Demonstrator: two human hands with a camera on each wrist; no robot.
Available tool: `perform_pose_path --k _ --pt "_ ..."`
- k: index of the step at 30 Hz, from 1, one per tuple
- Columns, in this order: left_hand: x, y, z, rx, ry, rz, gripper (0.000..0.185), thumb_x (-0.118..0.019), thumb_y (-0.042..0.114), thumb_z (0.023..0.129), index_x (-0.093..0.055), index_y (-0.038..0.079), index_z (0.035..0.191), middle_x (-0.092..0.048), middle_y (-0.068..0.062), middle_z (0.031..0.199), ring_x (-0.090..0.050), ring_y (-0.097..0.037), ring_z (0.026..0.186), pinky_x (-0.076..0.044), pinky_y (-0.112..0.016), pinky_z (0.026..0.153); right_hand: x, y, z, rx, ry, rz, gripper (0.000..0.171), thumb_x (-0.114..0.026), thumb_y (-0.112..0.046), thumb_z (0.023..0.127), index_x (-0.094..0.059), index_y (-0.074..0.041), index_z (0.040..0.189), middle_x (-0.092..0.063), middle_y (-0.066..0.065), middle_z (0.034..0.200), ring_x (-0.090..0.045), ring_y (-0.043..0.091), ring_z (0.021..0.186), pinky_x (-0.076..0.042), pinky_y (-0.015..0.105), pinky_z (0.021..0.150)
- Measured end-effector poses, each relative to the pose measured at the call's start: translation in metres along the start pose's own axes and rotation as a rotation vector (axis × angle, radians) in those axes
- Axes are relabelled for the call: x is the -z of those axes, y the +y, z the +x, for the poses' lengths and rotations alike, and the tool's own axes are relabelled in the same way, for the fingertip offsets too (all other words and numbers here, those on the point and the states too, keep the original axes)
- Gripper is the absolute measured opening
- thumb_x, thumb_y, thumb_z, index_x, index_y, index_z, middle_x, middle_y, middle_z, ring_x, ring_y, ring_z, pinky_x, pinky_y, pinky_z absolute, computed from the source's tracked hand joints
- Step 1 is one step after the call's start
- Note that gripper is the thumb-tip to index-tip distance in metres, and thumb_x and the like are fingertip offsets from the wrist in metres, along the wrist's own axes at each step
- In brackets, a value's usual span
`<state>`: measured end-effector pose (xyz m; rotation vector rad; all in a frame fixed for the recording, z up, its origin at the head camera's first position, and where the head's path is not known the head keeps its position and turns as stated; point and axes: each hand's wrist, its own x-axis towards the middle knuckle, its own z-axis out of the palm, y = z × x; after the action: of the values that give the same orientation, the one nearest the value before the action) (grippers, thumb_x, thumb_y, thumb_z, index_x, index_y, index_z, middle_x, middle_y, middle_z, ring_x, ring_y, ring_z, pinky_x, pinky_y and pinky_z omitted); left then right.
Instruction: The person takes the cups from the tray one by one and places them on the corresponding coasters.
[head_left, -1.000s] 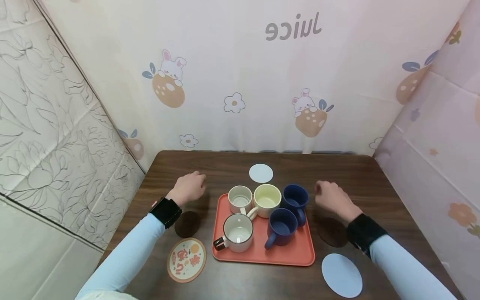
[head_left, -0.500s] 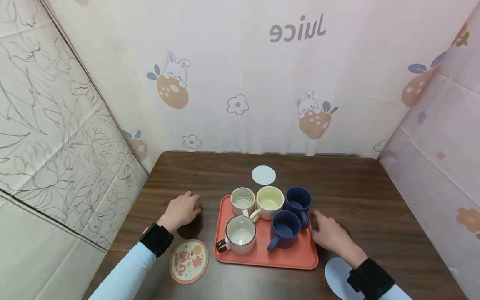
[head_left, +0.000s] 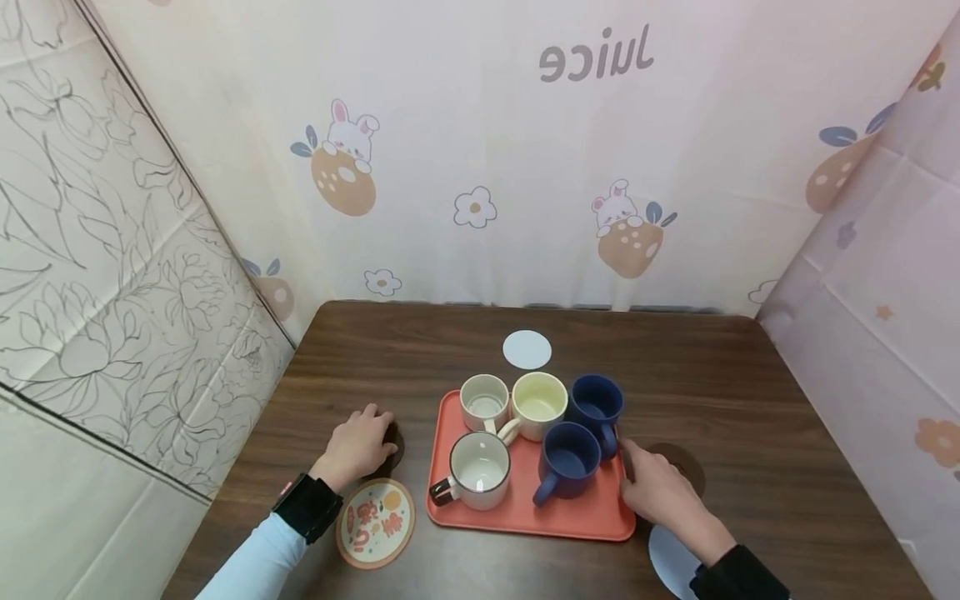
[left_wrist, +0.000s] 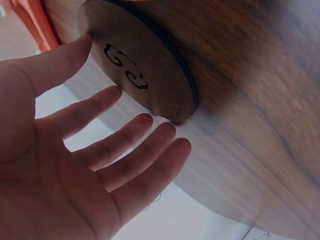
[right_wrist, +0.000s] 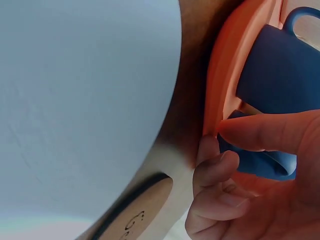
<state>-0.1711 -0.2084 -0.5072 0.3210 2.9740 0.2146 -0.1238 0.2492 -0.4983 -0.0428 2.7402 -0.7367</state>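
Left hand [head_left: 358,443] lies open, fingers straight over the dark wooden coaster [left_wrist: 145,65] on the desk [head_left: 735,392]. Right hand [head_left: 660,492] pinches the orange tray [head_left: 592,512] at its right rim, thumb inside beside a navy mug [head_left: 567,460]

— What colour is the tray [head_left: 592,517]?
— Orange-red, on a dark brown wood-grain worktop [head_left: 750,392].
— And the mugs on it?
— Two navy blue mugs [head_left: 581,433] toward the right of the frame, one pale yellow mug [head_left: 538,404] at the middle, two cream mugs [head_left: 482,433] toward the left; the nearer cream one has a dark rim and a dark handle.
— The coasters?
— A dark brown coaster [left_wrist: 145,65] with a black scroll motif at lower left, a printed coaster [head_left: 375,522] in cream, orange and red below it, another brown coaster [head_left: 686,462] at right, and pale blue discs [head_left: 527,349] at centre and lower right.
— The walls?
— Cream, with rabbits, flowers and grey lettering.
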Motion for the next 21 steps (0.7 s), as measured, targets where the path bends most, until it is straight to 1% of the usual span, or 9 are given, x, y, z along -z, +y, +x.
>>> perform_pose_path --k 2,4,7,10,14,18,21 --pt "0.002 0.000 -0.001 0.007 0.014 -0.018 0.048 -0.083 0.025 0.093 -0.068 0.003 0.132 -0.060 -0.024 0.127 -0.062 -0.043 0.111 -0.057 -0.057 0.081 -0.002 0.000 0.000 -0.005 0.016 -0.006 0.065 -0.073 -0.006 0.089 -0.048 0.008 0.148 -0.069 0.019 0.106 -0.060 0.025 0.075 -0.049 0.041 0.062" --pt "0.004 -0.001 -0.003 0.022 0.017 -0.041 0.049 -0.084 0.024 0.092 -0.068 0.003 0.133 -0.060 -0.023 0.127 -0.061 -0.043 0.114 -0.056 -0.058 0.082 -0.004 0.000 0.001 -0.013 0.023 -0.007 0.067 -0.073 -0.006 0.089 -0.047 0.008 0.148 -0.069 0.020 0.107 -0.060 0.026 0.075 -0.049 0.042 0.062" --pt "0.005 -0.003 -0.006 0.043 0.014 -0.063 0.050 -0.086 0.023 0.090 -0.068 0.003 0.132 -0.060 -0.023 0.124 -0.061 -0.044 0.113 -0.056 -0.058 0.081 -0.005 0.000 0.001 -0.021 0.030 -0.006 0.069 -0.072 -0.006 0.089 -0.045 0.010 0.150 -0.069 0.022 0.108 -0.059 0.026 0.075 -0.048 0.042 0.062" --pt "0.001 -0.005 -0.007 0.050 0.010 -0.078 0.050 -0.087 0.021 0.089 -0.068 0.003 0.131 -0.060 -0.022 0.121 -0.062 -0.044 0.110 -0.056 -0.058 0.080 -0.006 0.000 0.000 -0.031 0.031 -0.005 0.069 -0.071 -0.006 0.089 -0.043 0.011 0.150 -0.068 0.022 0.107 -0.058 0.026 0.074 -0.047 0.041 0.061" --pt "-0.007 -0.004 -0.005 0.046 0.023 -0.092 0.050 -0.088 0.020 0.088 -0.067 0.003 0.131 -0.060 -0.022 0.121 -0.062 -0.043 0.109 -0.056 -0.057 0.079 -0.007 0.001 -0.002 -0.048 0.022 -0.015 0.070 -0.070 -0.005 0.088 -0.043 0.012 0.151 -0.068 0.026 0.113 -0.058 0.027 0.075 -0.047 0.042 0.061" --pt "-0.011 -0.002 -0.003 0.017 0.041 -0.095 0.050 -0.084 0.021 0.092 -0.066 0.002 0.135 -0.059 -0.023 0.124 -0.061 -0.042 0.112 -0.057 -0.057 0.080 -0.009 0.001 -0.004 -0.055 0.013 -0.014 0.071 -0.070 -0.003 0.086 -0.044 0.012 0.150 -0.067 0.024 0.110 -0.057 0.027 0.073 -0.045 0.042 0.059" --pt "-0.008 -0.001 -0.006 -0.004 0.047 -0.110 0.049 -0.080 0.021 0.096 -0.065 0.002 0.138 -0.058 -0.024 0.131 -0.059 -0.044 0.118 -0.055 -0.059 0.085 -0.010 -0.001 -0.004 -0.053 0.025 -0.008 0.071 -0.071 -0.002 0.085 -0.045 0.012 0.150 -0.065 0.018 0.098 -0.055 0.026 0.069 -0.043 0.040 0.057"
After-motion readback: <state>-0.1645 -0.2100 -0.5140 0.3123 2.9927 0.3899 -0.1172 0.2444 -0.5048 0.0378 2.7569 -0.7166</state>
